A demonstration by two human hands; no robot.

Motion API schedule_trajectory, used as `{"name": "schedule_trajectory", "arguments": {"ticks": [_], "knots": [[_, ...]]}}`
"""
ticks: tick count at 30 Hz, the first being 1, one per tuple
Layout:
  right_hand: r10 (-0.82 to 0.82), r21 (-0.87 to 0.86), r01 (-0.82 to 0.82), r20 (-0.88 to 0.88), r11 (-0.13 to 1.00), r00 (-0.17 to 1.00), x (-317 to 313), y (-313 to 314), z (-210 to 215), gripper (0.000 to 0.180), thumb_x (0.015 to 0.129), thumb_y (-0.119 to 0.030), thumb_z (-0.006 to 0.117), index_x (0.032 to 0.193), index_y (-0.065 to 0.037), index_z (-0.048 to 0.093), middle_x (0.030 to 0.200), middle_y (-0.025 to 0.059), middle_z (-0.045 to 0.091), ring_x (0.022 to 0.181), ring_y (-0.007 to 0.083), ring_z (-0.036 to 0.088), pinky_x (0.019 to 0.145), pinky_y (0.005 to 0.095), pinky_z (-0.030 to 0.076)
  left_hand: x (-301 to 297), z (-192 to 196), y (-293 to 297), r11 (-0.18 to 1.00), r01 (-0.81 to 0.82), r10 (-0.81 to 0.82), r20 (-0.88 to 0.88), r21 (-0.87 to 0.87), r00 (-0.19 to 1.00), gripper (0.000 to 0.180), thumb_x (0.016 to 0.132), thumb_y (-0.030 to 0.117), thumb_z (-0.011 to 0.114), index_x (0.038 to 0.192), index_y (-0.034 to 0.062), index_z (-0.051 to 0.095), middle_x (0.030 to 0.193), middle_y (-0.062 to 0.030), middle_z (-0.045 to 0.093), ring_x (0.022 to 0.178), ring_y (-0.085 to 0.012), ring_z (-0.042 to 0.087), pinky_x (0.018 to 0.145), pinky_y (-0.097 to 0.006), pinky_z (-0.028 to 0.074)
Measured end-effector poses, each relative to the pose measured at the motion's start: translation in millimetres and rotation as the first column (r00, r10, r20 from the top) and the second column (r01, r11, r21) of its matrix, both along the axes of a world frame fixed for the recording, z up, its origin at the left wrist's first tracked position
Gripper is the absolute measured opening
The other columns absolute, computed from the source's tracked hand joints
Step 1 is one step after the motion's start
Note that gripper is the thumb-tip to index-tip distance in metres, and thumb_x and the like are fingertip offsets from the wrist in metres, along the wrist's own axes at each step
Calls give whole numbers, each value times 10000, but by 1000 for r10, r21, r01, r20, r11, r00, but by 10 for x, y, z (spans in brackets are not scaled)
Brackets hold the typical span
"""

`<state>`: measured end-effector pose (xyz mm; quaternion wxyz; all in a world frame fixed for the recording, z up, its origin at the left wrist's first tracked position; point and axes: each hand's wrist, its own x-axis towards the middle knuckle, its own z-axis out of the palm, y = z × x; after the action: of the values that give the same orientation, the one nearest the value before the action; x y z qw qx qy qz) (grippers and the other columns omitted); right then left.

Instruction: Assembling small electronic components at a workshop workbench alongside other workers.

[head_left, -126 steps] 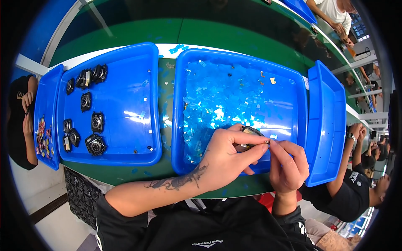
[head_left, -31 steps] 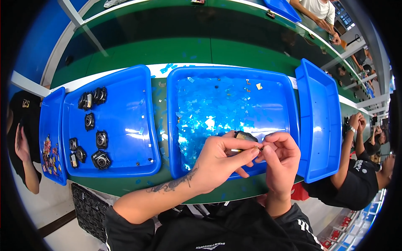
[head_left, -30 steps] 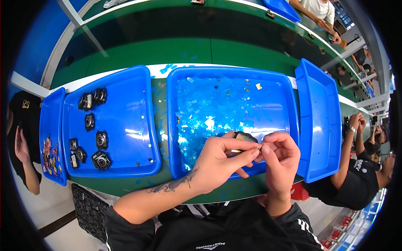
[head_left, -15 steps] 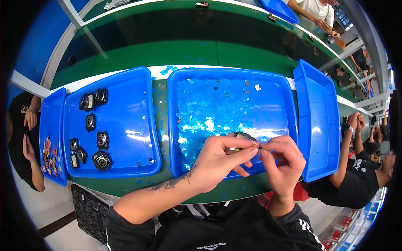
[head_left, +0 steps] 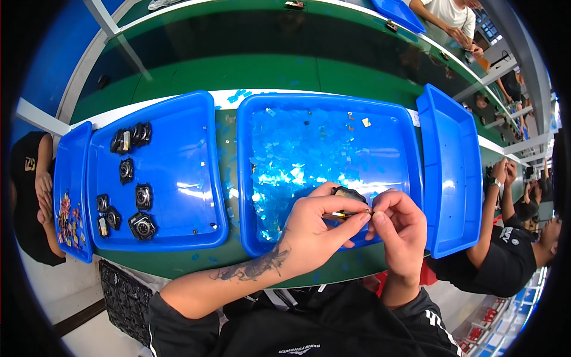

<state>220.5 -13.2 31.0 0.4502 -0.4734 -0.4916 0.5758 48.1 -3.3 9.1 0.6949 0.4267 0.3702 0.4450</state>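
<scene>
Above the large blue tray [head_left: 410, 152], my left hand [head_left: 318, 229] grips a small black watch-like device [head_left: 348, 193] between thumb and fingers. A thin yellow and pale strip [head_left: 338, 215] shows below it, partly covered by my fingers. My right hand [head_left: 401, 232] meets the left thumb and forefinger with its own fingertips closed. Whatever those right fingertips pinch is too small to make out. Many translucent blue film scraps [head_left: 291, 149] lie in the tray beneath, mostly towards its left side.
On the left, another blue tray [head_left: 178, 154] holds several black watch-like devices [head_left: 143, 226]. Beyond it, a narrower tray [head_left: 61, 172] contains colourful small parts [head_left: 70, 223]. A deep blue tray [head_left: 450, 166] stands right. Behind runs a green conveyor belt [head_left: 250, 71]; co-workers sit on both sides.
Both hands stay together, with small shifts of fingers and wrists. Parts on the green belt have moved slightly right. The co-worker at left has brought their hands together.
</scene>
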Motion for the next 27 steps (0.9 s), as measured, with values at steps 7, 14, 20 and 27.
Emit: {"name": "schedule_trajectory", "arguments": {"ticks": [7, 14, 20, 27], "knots": [[-89, 149, 79, 63, 986, 994, -29, -33, -77, 65, 914, 32, 575, 967, 32, 538, 934, 53, 528, 755, 77, 568, 630, 194, 494, -9, 22, 35, 997, -31, 30, -19, -66, 999, 178, 894, 41, 657, 1047, -46, 681, 1040, -105, 575, 821, -153, 651, 621, -254, 614], [-126, 217, 92, 148, 972, 981, -70, -38, -101, 84, 883, 71, 602, 945, 44, 552, 949, 66, 535, 767, 97, 566, 654, 210, 508, -20, -34, 30, 980, 14, 14, 144, -197, 989, 228, 908, 103, 663, 1062, -65, 675, 1005, -124, 612, 796, -163, 659, 610, -280, 614], [-193, 312, 106, 262, 944, 946, -75, -37, -150, 81, 875, 68, 613, 934, 44, 563, 939, 81, 546, 773, 113, 575, 658, 218, 518, -10, -42, 26, 971, 58, -15, 186, -230, 982, 240, 909, 117, 666, 1070, -60, 680, 1011, -128, 634, 783, -157, 656, 610, -280, 607], [-248, 413, 94, 337, 906, 908, -90, -10, -203, 100, 851, 84, 625, 926, 44, 572, 926, 88, 551, 768, 124, 579, 660, 220, 505, -25, -63, 41, 948, 96, -11, 271, -302, 963, 252, 921, 130, 653, 1082, -64, 671, 1014, -110, 635, 786, -140, 644, 621, -279, 602]]}}
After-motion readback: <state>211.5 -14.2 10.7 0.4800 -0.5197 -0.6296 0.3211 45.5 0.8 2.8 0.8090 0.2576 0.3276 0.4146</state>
